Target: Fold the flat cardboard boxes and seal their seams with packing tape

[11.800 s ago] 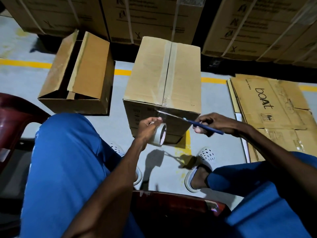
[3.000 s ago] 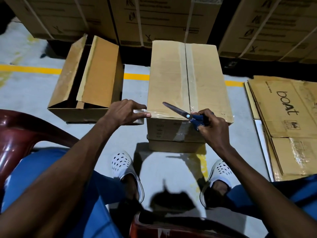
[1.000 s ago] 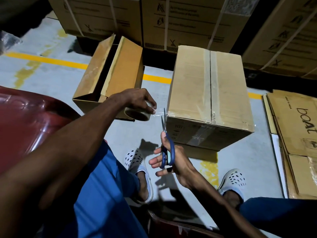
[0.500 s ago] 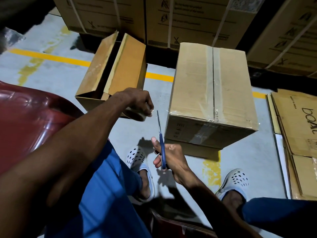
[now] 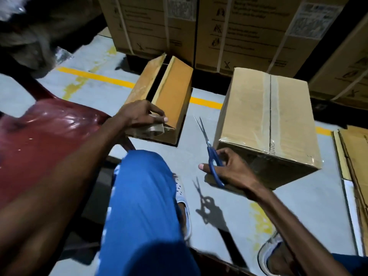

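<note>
Now L hand [image 5: 139, 114] grips tape roll [image 5: 154, 130] under its fingers; R hand [image 5: 232, 168] holds scissors [image 5: 211, 152], taped box [image 5: 266, 120] just beyond fingertips.

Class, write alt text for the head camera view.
Seated person's left hand grips a tape roll by an open-topped box; right hand holds blue scissors beside a taped box on grey floor.

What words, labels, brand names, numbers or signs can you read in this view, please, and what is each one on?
No text can be quoted as it reads.
Stacked cartons at the back: printed lines and handling pictograms, too blurred to read.
White labels on those cartons: print too small to read.
Taped box: small dark marks by the tape at its front edge, unreadable.
Flat cardboard at the right edge: no lettering visible.
</note>
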`<state>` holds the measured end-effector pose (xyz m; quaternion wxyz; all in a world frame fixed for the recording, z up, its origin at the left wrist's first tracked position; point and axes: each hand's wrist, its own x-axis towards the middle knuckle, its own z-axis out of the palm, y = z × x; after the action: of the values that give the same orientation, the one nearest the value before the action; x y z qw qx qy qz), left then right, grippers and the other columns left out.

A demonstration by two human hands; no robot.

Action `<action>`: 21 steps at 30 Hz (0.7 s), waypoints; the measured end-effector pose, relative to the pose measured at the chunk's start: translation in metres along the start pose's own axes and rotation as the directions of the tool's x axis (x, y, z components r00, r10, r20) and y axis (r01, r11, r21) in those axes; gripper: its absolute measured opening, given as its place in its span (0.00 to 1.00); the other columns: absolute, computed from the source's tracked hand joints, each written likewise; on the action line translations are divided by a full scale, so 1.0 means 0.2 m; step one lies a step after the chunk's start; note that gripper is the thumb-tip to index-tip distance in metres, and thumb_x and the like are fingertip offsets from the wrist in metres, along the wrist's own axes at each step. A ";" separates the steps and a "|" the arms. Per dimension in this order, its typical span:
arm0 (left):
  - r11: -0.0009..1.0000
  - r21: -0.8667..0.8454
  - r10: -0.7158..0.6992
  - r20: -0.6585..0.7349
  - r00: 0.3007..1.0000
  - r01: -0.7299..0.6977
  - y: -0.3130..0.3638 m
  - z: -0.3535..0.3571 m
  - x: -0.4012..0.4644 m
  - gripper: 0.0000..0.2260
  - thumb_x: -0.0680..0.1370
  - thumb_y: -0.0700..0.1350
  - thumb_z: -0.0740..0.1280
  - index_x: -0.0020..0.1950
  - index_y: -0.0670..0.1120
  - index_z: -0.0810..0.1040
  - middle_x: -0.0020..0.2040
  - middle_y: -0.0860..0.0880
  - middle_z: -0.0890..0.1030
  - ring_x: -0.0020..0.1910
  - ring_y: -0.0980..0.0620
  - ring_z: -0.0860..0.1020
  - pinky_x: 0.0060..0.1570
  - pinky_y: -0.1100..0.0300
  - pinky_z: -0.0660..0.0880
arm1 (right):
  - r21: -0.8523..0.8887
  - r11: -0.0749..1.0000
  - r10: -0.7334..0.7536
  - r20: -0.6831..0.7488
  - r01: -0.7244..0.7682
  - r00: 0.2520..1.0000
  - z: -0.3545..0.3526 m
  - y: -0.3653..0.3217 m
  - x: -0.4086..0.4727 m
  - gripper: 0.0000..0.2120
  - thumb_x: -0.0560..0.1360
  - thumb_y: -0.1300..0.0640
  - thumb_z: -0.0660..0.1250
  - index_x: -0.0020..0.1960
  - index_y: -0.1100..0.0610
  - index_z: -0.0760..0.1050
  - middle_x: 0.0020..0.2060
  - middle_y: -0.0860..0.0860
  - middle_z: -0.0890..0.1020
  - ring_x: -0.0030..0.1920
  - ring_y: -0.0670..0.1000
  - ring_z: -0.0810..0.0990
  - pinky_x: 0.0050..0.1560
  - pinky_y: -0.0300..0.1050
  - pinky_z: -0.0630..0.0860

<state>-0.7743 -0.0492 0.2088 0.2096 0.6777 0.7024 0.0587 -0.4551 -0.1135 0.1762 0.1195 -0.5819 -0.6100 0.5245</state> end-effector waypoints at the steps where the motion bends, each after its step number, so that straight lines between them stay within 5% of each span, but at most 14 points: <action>1: 0.997 -0.071 -0.022 -0.047 0.999 0.018 -0.06 -0.04 -0.07 0.15 0.73 0.67 0.68 0.55 0.63 0.84 0.60 0.55 0.83 0.57 0.49 0.80 0.56 0.51 0.75 | -0.043 0.999 -0.026 0.044 0.027 0.999 -0.02 -0.06 0.00 0.26 0.63 0.37 0.80 0.54 0.44 0.74 0.51 0.48 0.81 0.49 0.48 0.82 0.45 0.49 0.80; 5: 0.958 -0.282 -0.123 -0.261 0.957 0.046 -0.27 -0.22 -0.37 0.14 0.65 0.69 0.68 0.45 0.67 0.84 0.47 0.57 0.86 0.47 0.53 0.83 0.52 0.49 0.78 | -0.051 0.980 -0.188 0.113 0.194 0.976 -0.01 -0.37 0.01 0.27 0.60 0.38 0.80 0.53 0.44 0.75 0.52 0.54 0.84 0.51 0.56 0.85 0.55 0.62 0.81; 9: 0.969 -0.238 -0.153 -0.391 0.908 0.061 -0.44 -0.32 -0.64 0.11 0.72 0.60 0.73 0.50 0.56 0.87 0.46 0.50 0.87 0.46 0.49 0.83 0.44 0.54 0.76 | -0.118 0.923 -0.355 0.104 0.366 0.929 0.14 -0.73 0.07 0.31 0.60 0.33 0.79 0.54 0.50 0.75 0.41 0.55 0.85 0.39 0.55 0.86 0.39 0.58 0.84; 14: 0.969 -0.207 -0.218 -0.477 0.851 0.132 -0.70 -0.28 -0.87 0.07 0.68 0.69 0.67 0.44 0.74 0.80 0.47 0.54 0.87 0.48 0.53 0.84 0.48 0.49 0.80 | -0.371 0.749 -0.568 0.066 0.549 0.820 0.56 -1.05 0.14 0.25 0.65 0.36 0.77 0.39 0.59 0.82 0.30 0.59 0.82 0.31 0.57 0.83 0.32 0.58 0.80; 18: 0.931 -0.324 -0.320 -0.501 0.804 0.169 -0.81 -0.21 -0.95 0.21 0.68 0.68 0.68 0.52 0.57 0.86 0.50 0.55 0.87 0.49 0.55 0.84 0.49 0.48 0.80 | -0.216 0.824 -0.517 0.090 0.524 0.851 0.78 -1.11 0.20 0.29 0.62 0.33 0.76 0.41 0.59 0.83 0.32 0.59 0.84 0.33 0.59 0.85 0.33 0.61 0.81; 21: 0.896 -0.423 -0.367 -0.529 0.765 0.138 -0.76 -0.19 -0.93 0.17 0.67 0.67 0.69 0.51 0.61 0.85 0.49 0.59 0.86 0.50 0.59 0.83 0.52 0.50 0.80 | -0.023 0.886 -0.460 0.082 0.463 0.884 0.79 -1.08 0.26 0.20 0.60 0.42 0.82 0.40 0.57 0.84 0.37 0.58 0.86 0.36 0.59 0.85 0.38 0.61 0.83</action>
<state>-0.9309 -0.2346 0.2268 0.1042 0.4714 0.7954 0.3664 -0.7171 -0.0997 0.2532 0.2058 -0.4025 -0.7459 0.4891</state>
